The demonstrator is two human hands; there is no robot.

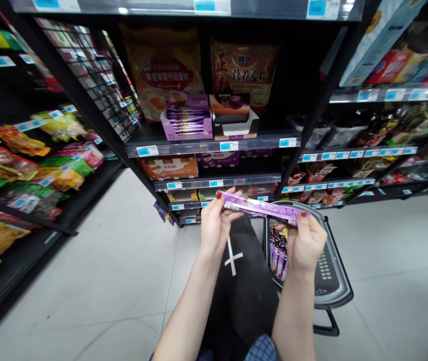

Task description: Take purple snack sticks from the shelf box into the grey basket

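Note:
A long purple stick packet [261,206] is stretched level between my two hands; it looks like a drink-mix sachet. My left hand [219,215] pinches its left end, thumb on top. At the other end my right hand [306,240] grips it with thumb and fingers. Below my right hand a grey shopping basket [332,271] stands on the floor, with several purple and dark stick packets [278,250] inside, partly hidden by that hand. On the shelf ahead, a purple display box [189,131] holds upright purple sticks.
Beside the purple box is a black and orange display box [236,123]. Large cereal bags [242,70] stand behind. Lower shelves carry an orange carton [171,168] and purple cartons [217,159]. Snack racks flank both sides, with bagged snacks [7,160] at left. Pale tiles [124,281] cover the floor.

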